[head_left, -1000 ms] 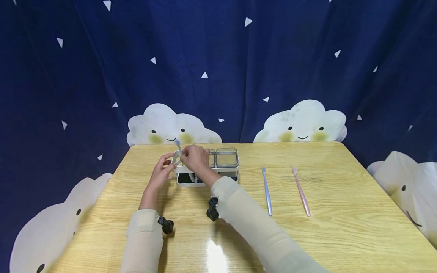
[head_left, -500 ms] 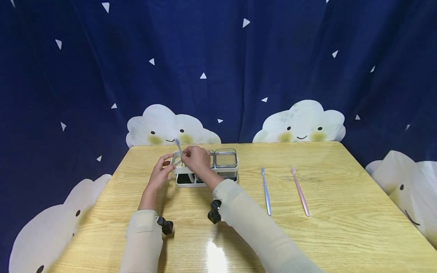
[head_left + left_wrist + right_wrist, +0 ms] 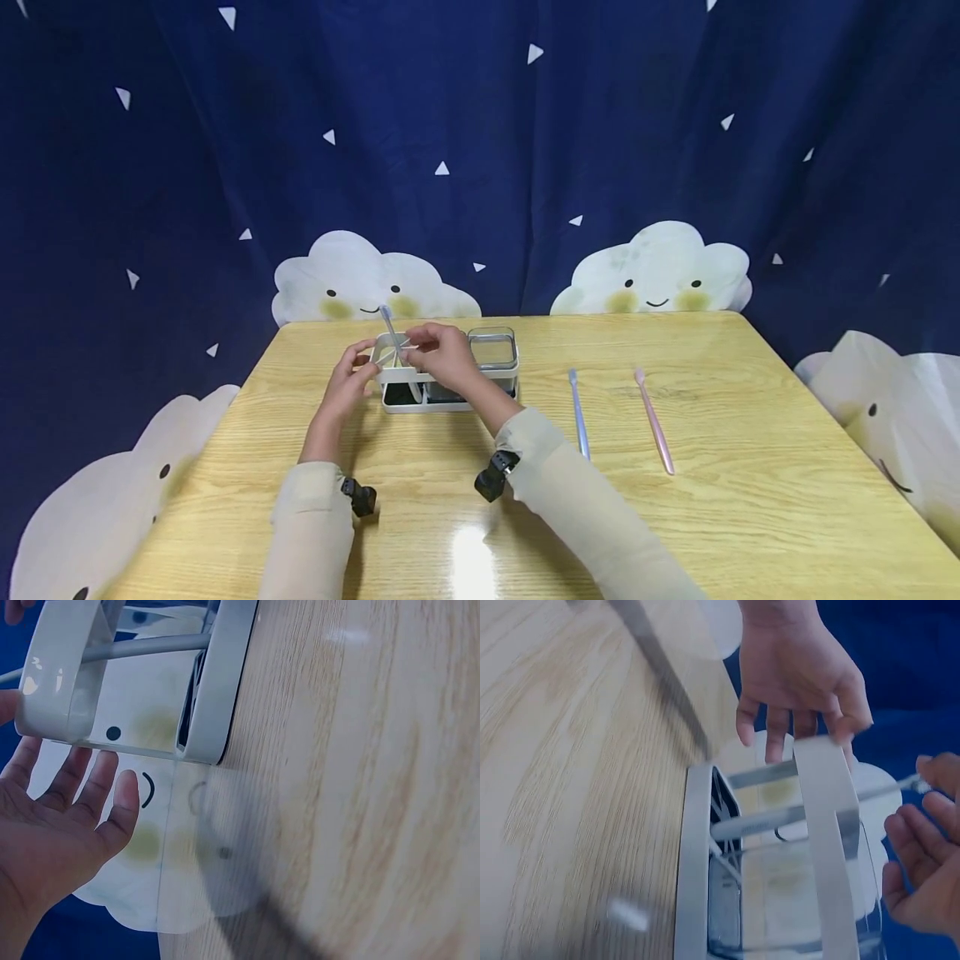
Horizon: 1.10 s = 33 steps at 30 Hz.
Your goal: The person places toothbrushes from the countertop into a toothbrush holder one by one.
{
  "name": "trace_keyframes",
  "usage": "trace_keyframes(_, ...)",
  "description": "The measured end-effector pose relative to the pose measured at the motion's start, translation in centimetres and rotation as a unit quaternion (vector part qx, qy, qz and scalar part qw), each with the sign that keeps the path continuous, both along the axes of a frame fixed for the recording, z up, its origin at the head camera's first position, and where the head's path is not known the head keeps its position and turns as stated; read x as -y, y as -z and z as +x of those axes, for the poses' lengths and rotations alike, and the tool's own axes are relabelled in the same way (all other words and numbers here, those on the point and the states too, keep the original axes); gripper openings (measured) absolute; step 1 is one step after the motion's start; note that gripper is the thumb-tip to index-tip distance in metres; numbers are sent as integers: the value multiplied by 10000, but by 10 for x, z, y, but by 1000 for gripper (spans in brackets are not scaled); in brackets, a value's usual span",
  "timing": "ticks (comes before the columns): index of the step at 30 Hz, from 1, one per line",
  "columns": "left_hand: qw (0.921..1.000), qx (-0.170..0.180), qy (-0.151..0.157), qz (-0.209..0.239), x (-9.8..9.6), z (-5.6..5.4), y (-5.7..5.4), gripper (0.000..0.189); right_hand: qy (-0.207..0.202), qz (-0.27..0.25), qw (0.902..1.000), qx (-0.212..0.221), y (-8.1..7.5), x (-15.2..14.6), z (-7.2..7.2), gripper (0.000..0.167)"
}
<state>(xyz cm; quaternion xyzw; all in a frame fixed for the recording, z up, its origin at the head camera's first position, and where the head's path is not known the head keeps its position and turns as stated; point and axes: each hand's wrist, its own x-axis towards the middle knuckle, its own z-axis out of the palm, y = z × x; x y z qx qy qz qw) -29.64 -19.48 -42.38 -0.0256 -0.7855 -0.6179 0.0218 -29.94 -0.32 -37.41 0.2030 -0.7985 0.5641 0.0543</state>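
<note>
A white two-tier toothbrush holder [image 3: 405,408] stands near the table's back edge. One greyish toothbrush [image 3: 392,327] leans bristles-up through its left compartment. The left wrist view shows the toothbrush handle [image 3: 150,648] reaching down to the base. My left hand [image 3: 347,385] holds the holder's left end, thumb toward the front rim and fingers around the side. Just right of the toothbrush is my right hand [image 3: 444,357], its fingers spread and apart from the handle in the right wrist view. That hand covers the holder's middle in the head view.
A clear square cup [image 3: 492,332] sits in the right compartment. On the table to the right lie a blue toothbrush [image 3: 577,408], partly behind the right sleeve, and a pink toothbrush [image 3: 655,421]. A dark blue curtain [image 3: 480,125] hangs behind the table.
My right hand has let go of the greyish toothbrush and drawn slightly right. The toothbrush leans in the holder. My left hand stays on the holder's left end.
</note>
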Motion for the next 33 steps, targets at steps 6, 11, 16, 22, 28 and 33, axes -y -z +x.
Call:
trace_keyframes(6,10000,-33,-7,-55,0,1,0,51,-125,-579,9982,-101,5,-23,3,34)
trace_keyframes(11,10000,-16,-28,21,-1,1,0,51,-30,-749,9970,-176,6,-37,6,34)
trace_keyframes(16,9999,28,-11,138,-1,2,1,52,65,-824,9964,-201,9,-49,9,35)
trace_keyframes(22,9999,63,31,110,-1,3,-3,52,234,-962,9949,-178,8,-66,19,34)
trace_keyframes(28,10000,37,34,9,2,1,-4,51,347,-1049,9938,-131,-12,-88,40,35)
trace_keyframes(33,9998,67,127,118,4,2,-2,52,492,-1042,9933,-115,-14,-102,49,33)
